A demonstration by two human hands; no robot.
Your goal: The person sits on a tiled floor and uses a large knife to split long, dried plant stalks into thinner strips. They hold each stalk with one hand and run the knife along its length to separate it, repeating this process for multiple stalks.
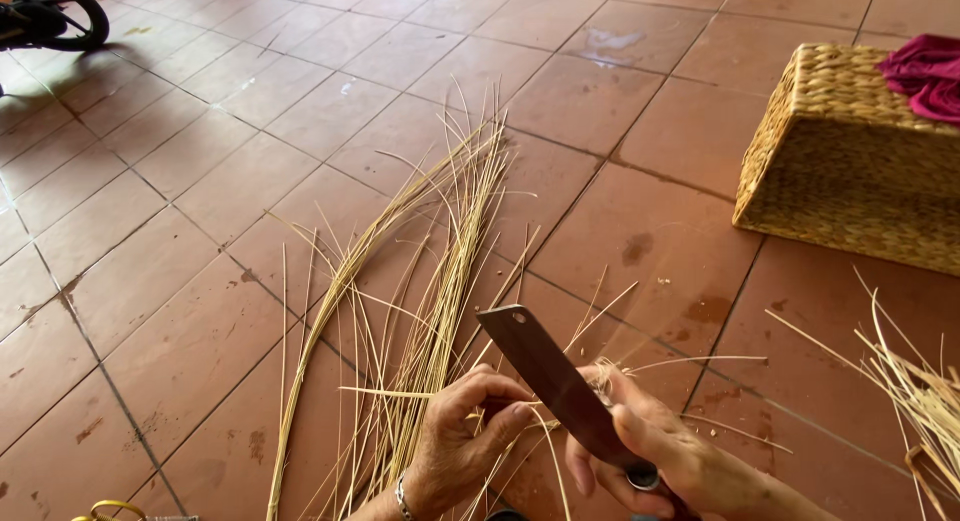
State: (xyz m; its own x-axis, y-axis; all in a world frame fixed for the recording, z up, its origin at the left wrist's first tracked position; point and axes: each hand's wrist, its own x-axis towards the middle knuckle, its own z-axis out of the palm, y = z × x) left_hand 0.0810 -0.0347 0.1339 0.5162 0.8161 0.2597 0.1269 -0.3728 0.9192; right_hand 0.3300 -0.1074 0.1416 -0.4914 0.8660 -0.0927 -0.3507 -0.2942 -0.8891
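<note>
My right hand grips the handle of a broad dark knife, its blade pointing up and left over the floor. My left hand, a bracelet on the wrist, pinches thin pale straw strips against the blade's edge. A long bundle of yellow-green straw stalks fans out across the red floor tiles from my hands toward the top middle. Loose thin strands cross between my two hands.
A woven straw basket sits at the right with a magenta cloth on top. More straw lies at the lower right edge. A dark wheel shows at the top left corner. A yellow object peeks in at bottom left.
</note>
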